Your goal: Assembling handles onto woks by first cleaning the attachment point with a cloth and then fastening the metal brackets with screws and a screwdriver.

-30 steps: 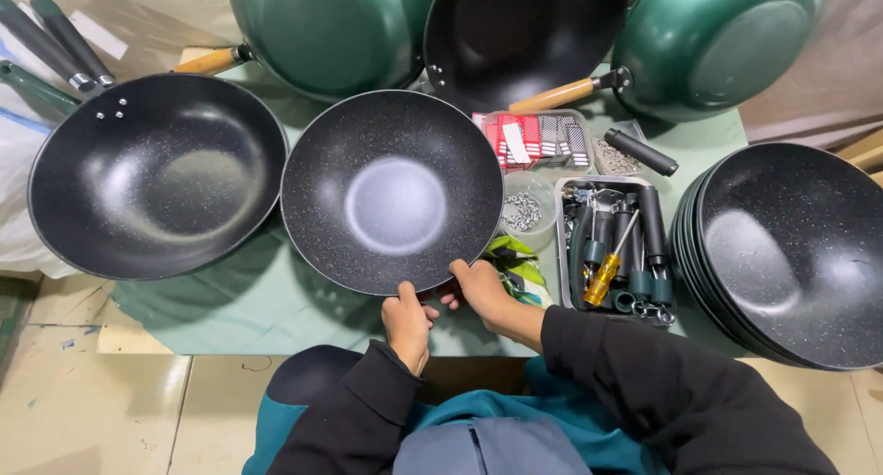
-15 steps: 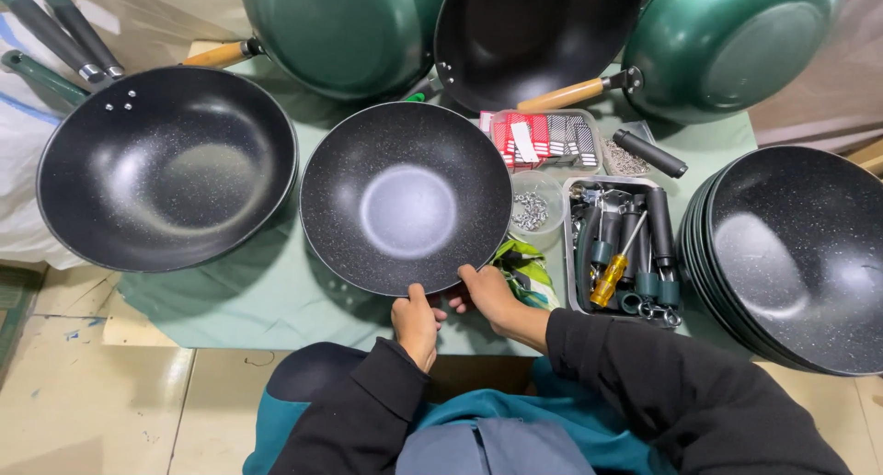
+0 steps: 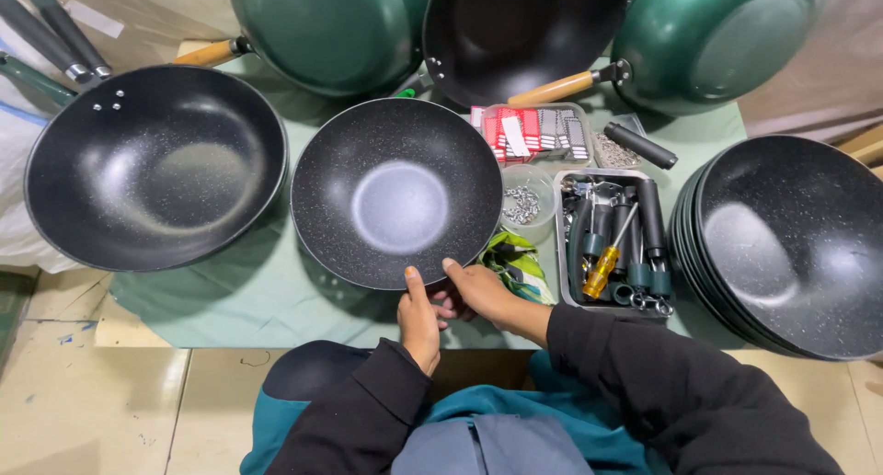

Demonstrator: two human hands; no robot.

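A black speckled wok pan [image 3: 396, 192] without a handle lies in the middle of the green-covered table [image 3: 230, 300]. My left hand [image 3: 419, 320] grips its near rim, thumb on the inside edge. My right hand [image 3: 478, 293] holds the same rim just to the right, fingers curled under it. Both arms wear black sleeves.
A larger black wok [image 3: 154, 167] lies to the left. On the right stands a stack of black woks [image 3: 791, 240]. Green woks with wooden handles [image 3: 708, 38] lean at the back. A tray of handles and a yellow screwdriver [image 3: 614, 245], a cup of screws [image 3: 526, 203] and red packets [image 3: 529, 130] lie between.
The centre wok has shifted a little to the right and closer to me, while both hands keep hold of its near rim.
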